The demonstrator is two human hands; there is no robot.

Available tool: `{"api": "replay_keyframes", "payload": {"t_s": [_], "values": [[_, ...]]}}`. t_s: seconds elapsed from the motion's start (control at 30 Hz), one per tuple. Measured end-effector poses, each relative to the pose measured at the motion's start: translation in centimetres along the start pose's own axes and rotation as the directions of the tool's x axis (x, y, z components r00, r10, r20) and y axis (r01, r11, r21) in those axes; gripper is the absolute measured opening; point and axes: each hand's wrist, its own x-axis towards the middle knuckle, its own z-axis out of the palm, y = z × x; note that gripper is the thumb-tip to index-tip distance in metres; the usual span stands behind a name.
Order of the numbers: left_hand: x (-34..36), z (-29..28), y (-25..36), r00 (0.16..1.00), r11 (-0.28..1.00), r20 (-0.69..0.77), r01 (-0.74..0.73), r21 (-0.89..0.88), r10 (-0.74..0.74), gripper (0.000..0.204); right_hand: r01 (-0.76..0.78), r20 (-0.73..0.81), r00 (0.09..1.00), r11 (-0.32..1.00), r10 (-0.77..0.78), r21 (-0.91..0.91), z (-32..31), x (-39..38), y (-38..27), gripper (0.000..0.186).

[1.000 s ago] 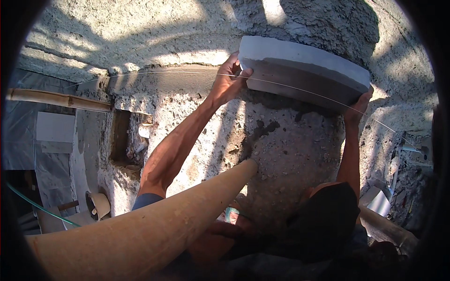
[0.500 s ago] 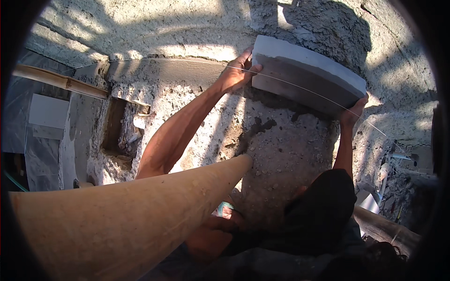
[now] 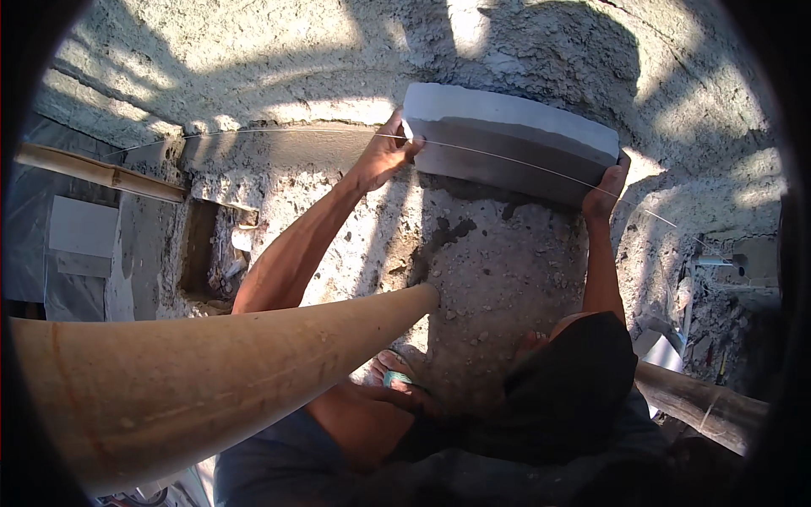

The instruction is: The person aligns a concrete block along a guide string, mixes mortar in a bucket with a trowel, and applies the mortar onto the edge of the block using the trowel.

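- I see a long grey rectangular concrete block [image 3: 511,152] lying flat on a bed of rough wet mortar [image 3: 498,253], up near the top of the view, against the coarse grey rendered wall [image 3: 253,51].
- The block looks smooth-faced and clean-edged; its top face is lit pale grey, its near side sits in shadow (the fisheye bends it into a slight arc).
- My left hand [image 3: 384,156] grips the block's left end, fingers curled around the corner, thumb near the top edge.
- My right hand [image 3: 606,188] holds the right end, fingers wrapped onto the end face, palm pressed to the near side.
- Both hands are closed on the block, one at each end.
- A thin white taut string line [image 3: 296,131] runs across the wall from the left and passes along the block's near upper edge, then on to the right.
- Below the block the mortar is dark and lumpy, with small stones in it.
- A thick tan bamboo pole [image 3: 203,380] crosses the lower left of the view, its tip ending just short of the mortar patch.
- A thinner wooden pole [image 3: 93,171] lies at the far left (well apart from the block).
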Motion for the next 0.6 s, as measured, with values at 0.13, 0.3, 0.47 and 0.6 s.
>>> {"api": "replay_keyframes", "payload": {"t_s": [0.13,0.3,0.47,0.6], "values": [[1.3,3.3,0.9,0.984,0.988,-0.162,0.099,0.117,-0.079,0.079,-0.126,-0.068,0.988,0.980,0.137,0.152,-3.5,0.2,1.6,0.069],[2.6,1.9,0.7,0.992,0.968,-0.037,0.123,0.218,-0.118,0.082,-0.111,-0.121,0.982,0.964,0.144,0.241,-2.2,0.2,2.0,0.061],[1.9,-1.0,0.1,0.995,1.000,0.100,0.006,-0.017,-0.005,0.075,-0.152,-0.062,0.984,0.963,0.170,0.220,-0.4,0.6,0.4,0.055],[2.5,-1.2,0.5,0.973,0.963,0.000,0.229,0.144,-0.232,0.075,-0.115,-0.003,0.993,0.985,0.116,0.128,-1.3,0.7,-0.1,0.054]]}}
